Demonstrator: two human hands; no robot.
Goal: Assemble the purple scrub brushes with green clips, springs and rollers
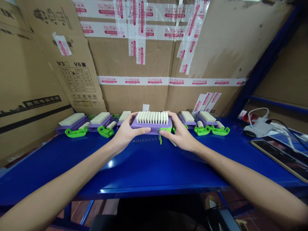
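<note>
Both hands hold a purple brush (151, 122) with white bristles and a green part at its right end, just above the blue table (144, 166). My left hand (126, 132) grips its left end, thumb along the front edge. My right hand (180, 134) grips the right end at the green part. A thin metal spring (145, 140) lies on the table under the brush. Similar purple brushes with green handles stand in a row behind, at left (72, 123), (102, 122) and at right (189, 118), (209, 120).
Large taped cardboard boxes (154, 57) form a wall right behind the row. A white charger with cables (261, 123) and a flat dark tablet (281, 157) lie at the right. A blue shelf post (264, 61) rises at the right.
</note>
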